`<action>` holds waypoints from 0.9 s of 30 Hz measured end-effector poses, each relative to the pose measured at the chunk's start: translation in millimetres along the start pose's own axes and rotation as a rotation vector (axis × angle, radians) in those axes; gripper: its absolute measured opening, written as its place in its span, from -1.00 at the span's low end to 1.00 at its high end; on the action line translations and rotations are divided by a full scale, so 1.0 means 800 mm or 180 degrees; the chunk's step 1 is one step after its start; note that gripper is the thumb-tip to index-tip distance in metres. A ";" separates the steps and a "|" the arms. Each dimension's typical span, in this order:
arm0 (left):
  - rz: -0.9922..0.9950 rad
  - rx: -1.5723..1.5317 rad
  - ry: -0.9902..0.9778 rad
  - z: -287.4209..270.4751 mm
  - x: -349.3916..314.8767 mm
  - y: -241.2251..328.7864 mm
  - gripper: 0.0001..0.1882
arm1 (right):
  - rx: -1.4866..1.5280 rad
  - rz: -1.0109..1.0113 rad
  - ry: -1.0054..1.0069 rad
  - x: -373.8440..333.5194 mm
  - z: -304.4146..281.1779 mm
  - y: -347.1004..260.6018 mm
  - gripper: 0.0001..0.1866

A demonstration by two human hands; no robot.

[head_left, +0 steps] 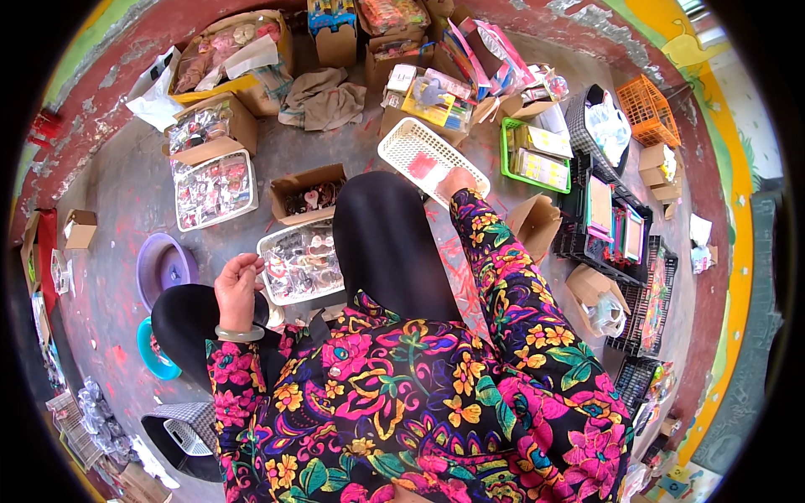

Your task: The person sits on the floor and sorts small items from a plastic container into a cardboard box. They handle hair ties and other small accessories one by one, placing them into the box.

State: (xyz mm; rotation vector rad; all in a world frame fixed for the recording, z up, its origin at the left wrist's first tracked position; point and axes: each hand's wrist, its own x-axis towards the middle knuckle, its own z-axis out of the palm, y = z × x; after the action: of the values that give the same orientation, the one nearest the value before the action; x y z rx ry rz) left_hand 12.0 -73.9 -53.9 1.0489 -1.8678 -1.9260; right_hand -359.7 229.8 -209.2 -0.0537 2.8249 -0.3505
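White perforated basket (pixel 408 138) on the floor (pixel 113 210), far side and just right of centre, with the right hand (pixel 457 180) at its near right end; the fingers there are partly hidden, so whether they grasp the rim or only rest on it cannot be told; the left hand (pixel 239 289) is raised at the left of a white tray (pixel 306 296) of wrapped pieces, its fingers curled inward, and whether they pinch anything cannot be told; the basket looks to be thin moulded plastic, probably light, fairly stiff and a little slippery, unlikely to break but apt to flex; its rim, at the two short ends, seems the soundest hold; a red patch shows at its base, either contents or floor colour seen through the holes; printing on the yellow-and-white packets (pixel 541 168) in the green basket (pixel 506 155), at the right, is too small to read; no lettering is visible on the white basket.
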 end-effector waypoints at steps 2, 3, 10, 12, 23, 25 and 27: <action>0.0020 -0.0033 -0.0012 0.001 0.000 0.000 -0.81 | -0.0111 -0.0019 0.0040 0.005 0.004 0.004 -0.67; 0.0031 -0.0049 -0.0019 0.001 0.000 0.000 -0.81 | -0.0298 -0.0104 -0.0046 0.009 0.006 0.005 -0.68; 0.0007 0.0003 0.0069 0.000 -0.002 -0.002 -0.81 | -0.0428 -0.0169 -0.0575 0.008 -0.009 -0.005 -0.47; 0.0036 0.0018 0.0013 0.003 0.002 0.000 -0.81 | -0.0496 -0.0314 -0.0674 0.019 0.004 0.013 -0.33; -0.0015 0.0089 -0.0049 0.001 -0.007 0.003 -0.81 | -0.0385 -0.0673 -0.0058 0.051 0.019 -0.027 -0.71; -0.0016 0.0047 -0.0061 0.003 -0.010 0.008 -0.81 | -0.0409 -0.0646 -0.0220 0.049 0.012 -0.030 -0.72; -0.0007 0.0053 -0.0107 0.003 -0.009 0.008 -0.81 | -0.0491 -0.0438 -0.0653 0.061 0.004 -0.025 -0.72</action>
State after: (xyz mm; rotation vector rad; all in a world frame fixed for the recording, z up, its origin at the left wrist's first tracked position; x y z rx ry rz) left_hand 13.6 -68.7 -46.0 1.0303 -1.9046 -1.9442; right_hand -405.2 206.2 -221.0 -0.3004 2.6446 -0.1460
